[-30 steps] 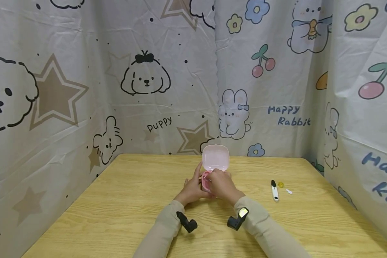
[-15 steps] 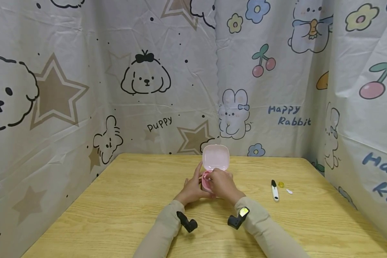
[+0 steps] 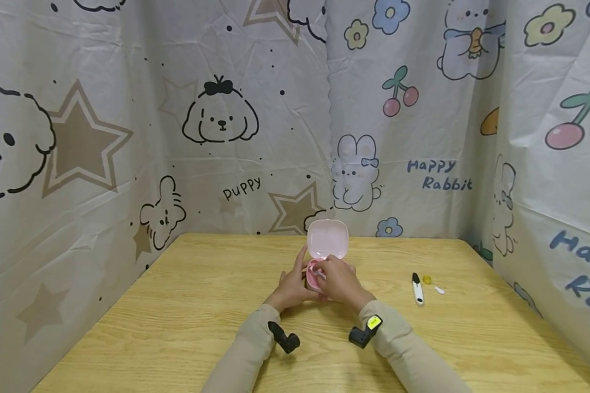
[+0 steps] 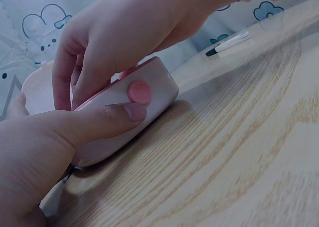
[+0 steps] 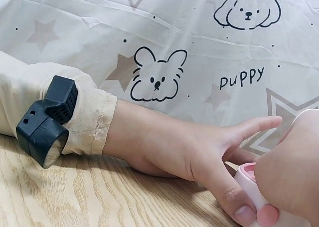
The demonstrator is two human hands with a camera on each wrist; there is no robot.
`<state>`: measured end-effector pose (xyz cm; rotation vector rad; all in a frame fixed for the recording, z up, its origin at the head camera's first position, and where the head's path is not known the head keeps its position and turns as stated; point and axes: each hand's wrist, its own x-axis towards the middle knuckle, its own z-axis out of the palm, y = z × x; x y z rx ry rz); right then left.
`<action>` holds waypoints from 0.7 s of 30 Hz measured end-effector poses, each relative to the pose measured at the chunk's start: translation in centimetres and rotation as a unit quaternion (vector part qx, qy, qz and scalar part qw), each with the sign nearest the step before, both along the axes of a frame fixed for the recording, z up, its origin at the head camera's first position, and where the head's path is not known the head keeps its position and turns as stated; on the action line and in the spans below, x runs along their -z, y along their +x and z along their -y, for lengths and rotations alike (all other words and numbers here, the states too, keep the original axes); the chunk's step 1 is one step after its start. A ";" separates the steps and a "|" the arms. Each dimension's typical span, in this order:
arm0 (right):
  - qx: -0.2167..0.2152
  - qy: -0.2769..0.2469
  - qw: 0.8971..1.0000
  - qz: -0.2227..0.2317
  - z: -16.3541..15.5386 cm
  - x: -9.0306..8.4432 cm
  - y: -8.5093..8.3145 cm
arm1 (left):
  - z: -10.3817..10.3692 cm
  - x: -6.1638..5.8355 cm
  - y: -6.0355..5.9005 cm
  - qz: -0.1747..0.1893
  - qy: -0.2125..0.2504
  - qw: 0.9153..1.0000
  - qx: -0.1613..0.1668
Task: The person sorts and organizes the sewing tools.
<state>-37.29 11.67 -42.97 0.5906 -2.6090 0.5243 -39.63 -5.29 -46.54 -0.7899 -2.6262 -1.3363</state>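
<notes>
A small pink case (image 3: 311,279) stands mid-table with its lid (image 3: 327,239) raised upright. My left hand (image 3: 291,285) holds the base from the left, with the thumb (image 4: 102,121) pressed along the front wall below a round pink button (image 4: 139,92). My right hand (image 3: 340,279) arches over the base (image 4: 154,95), its fingers curled down over the rim and into the case. What their tips touch inside is hidden. In the right wrist view the left hand (image 5: 189,152) reaches to the case (image 5: 247,179), and the right hand (image 5: 294,172) fills the corner.
A white pen with a black cap (image 3: 417,288) lies to the right on the wooden table (image 3: 177,305), beside a small yellow piece (image 3: 426,280) and a small white piece (image 3: 440,291). Printed cloth walls close in the back and both sides.
</notes>
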 end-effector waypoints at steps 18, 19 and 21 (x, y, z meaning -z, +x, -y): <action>0.021 -0.123 0.989 -0.082 -6.7 -1.6 -0.2 | -0.2 0.1 0.0 0.020 0.016 1.000 -0.004; 0.025 -0.125 0.988 -0.089 -7.4 -1.6 -0.2 | -0.2 0.2 0.0 0.022 0.016 1.000 -0.005; 0.031 -0.124 0.986 -0.103 -8.9 -1.6 -0.2 | -0.2 0.3 -0.1 0.020 0.020 1.000 -0.006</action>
